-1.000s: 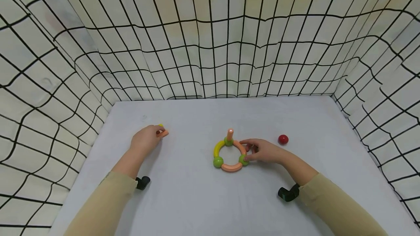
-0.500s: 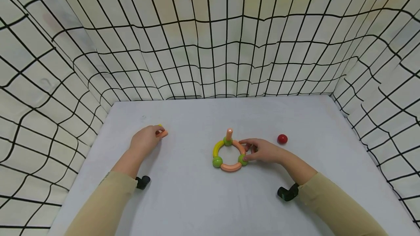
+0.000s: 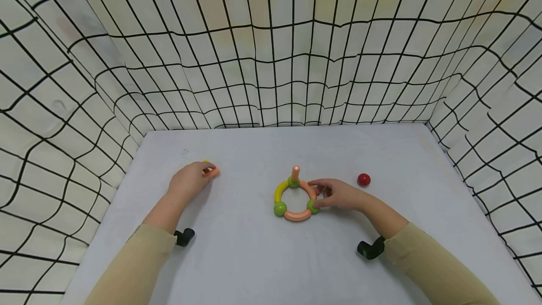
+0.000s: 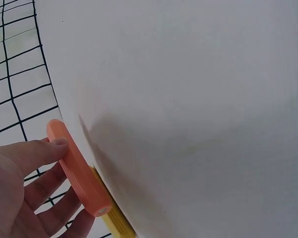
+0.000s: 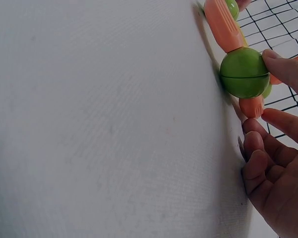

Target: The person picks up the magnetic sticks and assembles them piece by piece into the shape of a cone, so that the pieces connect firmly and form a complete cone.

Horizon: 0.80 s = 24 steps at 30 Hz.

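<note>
In the head view my left hand (image 3: 187, 181) is at the table's left side, pinching an orange rod (image 4: 79, 171) between thumb and fingers. The left wrist view shows the rod raised, with a yellow rod (image 4: 118, 220) lying behind it. My right hand (image 3: 338, 194) grips the right side of a toy ring (image 3: 298, 216) of curved orange and yellow pieces joined by green balls. Its thumb presses a green ball (image 5: 244, 73), while the index finger touches the orange piece (image 5: 252, 106) beside it. One orange rod (image 3: 296, 172) stands up from the ring's far ball.
A red ball (image 3: 364, 180) lies on the white table (image 3: 237, 258), behind and to the right of my right hand. Black netting (image 3: 292, 69) over white walls rises at the back and both sides of the table.
The orange rod in my left hand has turned or shifted slightly to the right. My right hand and the ring stay nearly where they were.
</note>
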{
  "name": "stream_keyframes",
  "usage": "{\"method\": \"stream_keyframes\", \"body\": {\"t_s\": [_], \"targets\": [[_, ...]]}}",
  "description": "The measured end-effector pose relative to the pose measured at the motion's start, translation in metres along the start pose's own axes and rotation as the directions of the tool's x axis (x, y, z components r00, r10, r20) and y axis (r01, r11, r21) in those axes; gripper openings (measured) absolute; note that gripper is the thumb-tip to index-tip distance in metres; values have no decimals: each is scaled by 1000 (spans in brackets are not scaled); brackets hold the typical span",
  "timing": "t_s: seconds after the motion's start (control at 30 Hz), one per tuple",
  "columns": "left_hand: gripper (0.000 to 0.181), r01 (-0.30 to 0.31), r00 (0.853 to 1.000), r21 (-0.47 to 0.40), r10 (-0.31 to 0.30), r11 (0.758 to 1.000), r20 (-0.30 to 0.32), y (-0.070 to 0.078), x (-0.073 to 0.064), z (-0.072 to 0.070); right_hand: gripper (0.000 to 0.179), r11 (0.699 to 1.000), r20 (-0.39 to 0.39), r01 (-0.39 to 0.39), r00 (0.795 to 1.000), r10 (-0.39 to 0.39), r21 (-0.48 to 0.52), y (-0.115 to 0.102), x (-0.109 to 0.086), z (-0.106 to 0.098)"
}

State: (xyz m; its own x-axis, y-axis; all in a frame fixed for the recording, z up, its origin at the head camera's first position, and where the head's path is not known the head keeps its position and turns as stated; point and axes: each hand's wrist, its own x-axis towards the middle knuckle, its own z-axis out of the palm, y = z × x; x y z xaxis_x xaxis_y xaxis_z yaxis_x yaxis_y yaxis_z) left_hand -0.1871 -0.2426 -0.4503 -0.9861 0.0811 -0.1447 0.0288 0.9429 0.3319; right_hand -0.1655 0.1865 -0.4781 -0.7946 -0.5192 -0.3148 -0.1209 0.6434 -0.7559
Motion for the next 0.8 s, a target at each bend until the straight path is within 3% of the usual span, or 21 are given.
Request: {"method": "stream_keyframes", "body": {"t_s": [0.3, 0.6, 0.8], "targets": [[37, -41, 999, -94, 38, 995, -33, 12, -4, 5, 67, 1000, 2, -1, 1000, 2, -13, 2, 2, 0], [42, -124, 991, -184, 114, 975, -66, 38, -15, 9, 66, 1000, -3, -12, 1000, 12, -11, 1, 2, 0], [40, -140, 989, -196, 130, 971, -64, 55, -23, 15, 67, 1000, 0, -8, 1000, 8, -9, 1, 2, 0]]}}
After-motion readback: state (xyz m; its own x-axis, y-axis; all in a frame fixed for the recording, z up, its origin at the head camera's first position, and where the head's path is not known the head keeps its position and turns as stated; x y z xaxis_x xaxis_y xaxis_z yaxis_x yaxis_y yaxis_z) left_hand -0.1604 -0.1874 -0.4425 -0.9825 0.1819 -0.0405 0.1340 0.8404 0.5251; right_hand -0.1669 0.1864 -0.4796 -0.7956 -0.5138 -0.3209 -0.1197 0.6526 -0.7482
